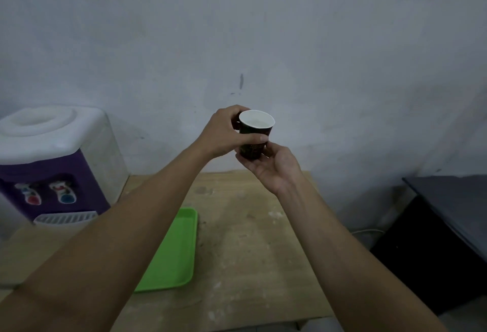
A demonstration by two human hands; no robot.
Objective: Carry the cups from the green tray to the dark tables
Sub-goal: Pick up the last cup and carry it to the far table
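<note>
A dark paper cup point(255, 136) with a white inside is held up in front of the wall, above the wooden table. My left hand point(226, 134) grips its side, thumb across the front. My right hand point(271, 168) cups it from below, palm up, fingers curled round its base. The green tray point(174, 250) lies on the wooden table below my left forearm, which hides part of it; the part I see holds no cup. A dark table point(453, 205) stands at the right edge.
A white and purple water dispenser point(52, 163) stands on the wooden table point(253, 252) at the left. The white wall is straight ahead. Between the wooden table and the dark table is a narrow gap with a white cable.
</note>
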